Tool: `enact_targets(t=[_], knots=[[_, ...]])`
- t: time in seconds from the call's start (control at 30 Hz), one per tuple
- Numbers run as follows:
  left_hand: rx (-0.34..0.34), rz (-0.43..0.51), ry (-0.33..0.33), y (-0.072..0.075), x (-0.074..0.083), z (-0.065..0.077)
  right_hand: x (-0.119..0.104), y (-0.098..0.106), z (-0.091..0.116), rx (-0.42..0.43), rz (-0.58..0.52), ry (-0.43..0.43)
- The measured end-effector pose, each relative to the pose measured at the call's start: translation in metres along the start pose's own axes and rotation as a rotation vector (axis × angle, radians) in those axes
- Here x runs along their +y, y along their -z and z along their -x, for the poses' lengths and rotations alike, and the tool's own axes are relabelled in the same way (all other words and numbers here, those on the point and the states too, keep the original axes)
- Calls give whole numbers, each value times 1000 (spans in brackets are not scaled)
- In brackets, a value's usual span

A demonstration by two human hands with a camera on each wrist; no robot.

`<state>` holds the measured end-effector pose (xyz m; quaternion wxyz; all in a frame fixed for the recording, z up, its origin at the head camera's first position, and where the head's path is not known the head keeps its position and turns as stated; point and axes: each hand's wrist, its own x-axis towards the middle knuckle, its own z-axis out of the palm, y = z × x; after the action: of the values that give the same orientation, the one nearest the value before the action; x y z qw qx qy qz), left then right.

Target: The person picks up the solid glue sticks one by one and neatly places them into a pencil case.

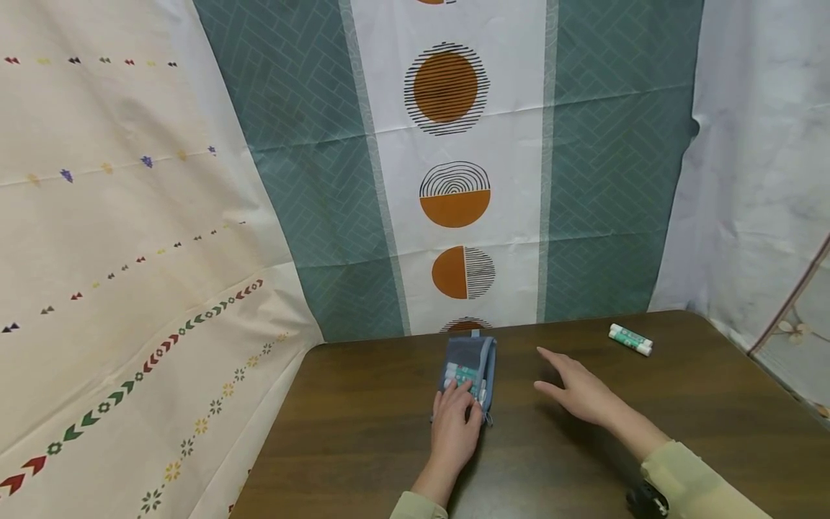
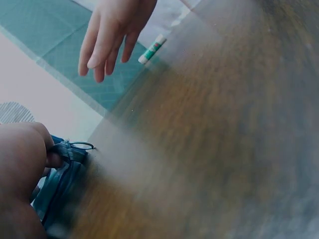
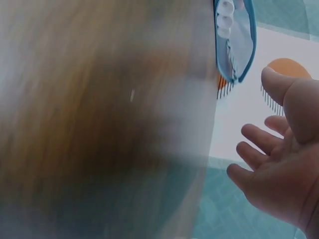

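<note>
A blue zip pouch (image 1: 463, 351) with a see-through mesh front lies toward the back of the table. Several white tubes with green labels (image 1: 462, 373) show through its mesh. My left hand (image 1: 456, 425) grips the pouch at its near end, fingers over the front and thumb at the zipper edge. In the right wrist view the pouch's zip side (image 3: 253, 37) gapes, with white round tube ends (image 3: 225, 21) inside. To the right of the pouch, my right hand (image 1: 577, 389) hovers above the table, fingers extended and holding nothing. A single green-and-white glue stick (image 1: 630, 339) lies beyond it.
The dark wooden table (image 1: 363, 432) ends at a back edge against a hanging patterned cloth (image 1: 480, 180). Cream cloth (image 1: 162, 324) hangs on the left and pale cloth (image 1: 752, 180) on the right. A black object (image 1: 645, 499) is at my right sleeve.
</note>
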<state>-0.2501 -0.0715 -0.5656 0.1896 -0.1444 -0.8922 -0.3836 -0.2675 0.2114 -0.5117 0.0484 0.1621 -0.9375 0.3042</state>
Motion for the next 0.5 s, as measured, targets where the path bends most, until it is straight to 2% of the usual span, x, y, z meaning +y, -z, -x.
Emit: enact_targets(t=[0.5], knots=[[2,-11,-4,0,-1,-1,32,30,18,95,95,-19]])
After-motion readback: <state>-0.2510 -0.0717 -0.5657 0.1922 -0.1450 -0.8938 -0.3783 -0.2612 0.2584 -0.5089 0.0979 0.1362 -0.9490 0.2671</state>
